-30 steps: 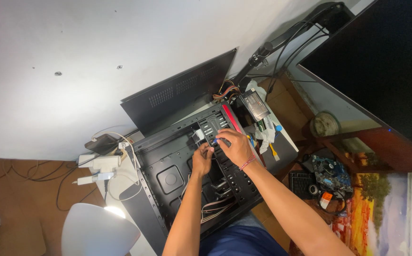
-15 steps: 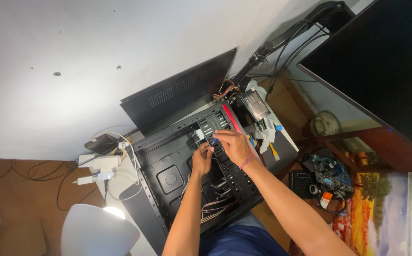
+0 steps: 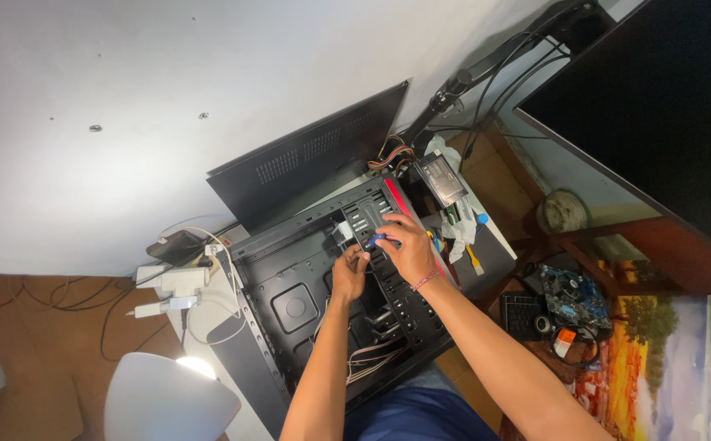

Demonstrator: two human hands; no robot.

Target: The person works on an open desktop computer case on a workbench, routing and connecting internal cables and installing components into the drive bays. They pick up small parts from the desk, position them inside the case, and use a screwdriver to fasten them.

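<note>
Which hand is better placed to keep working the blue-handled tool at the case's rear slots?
Probably the right hand: it already grips the blue-handled tool at the rear slots of the black computer case. The left hand rests lower, inside the case.

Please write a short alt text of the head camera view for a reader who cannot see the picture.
Seen from above, a person's left hand and right hand work inside an open black computer case lying on a table; the right hand holds a blue-handled tool. The detached side panel leans against the white wall, and a circuit board lies to the right.
</note>
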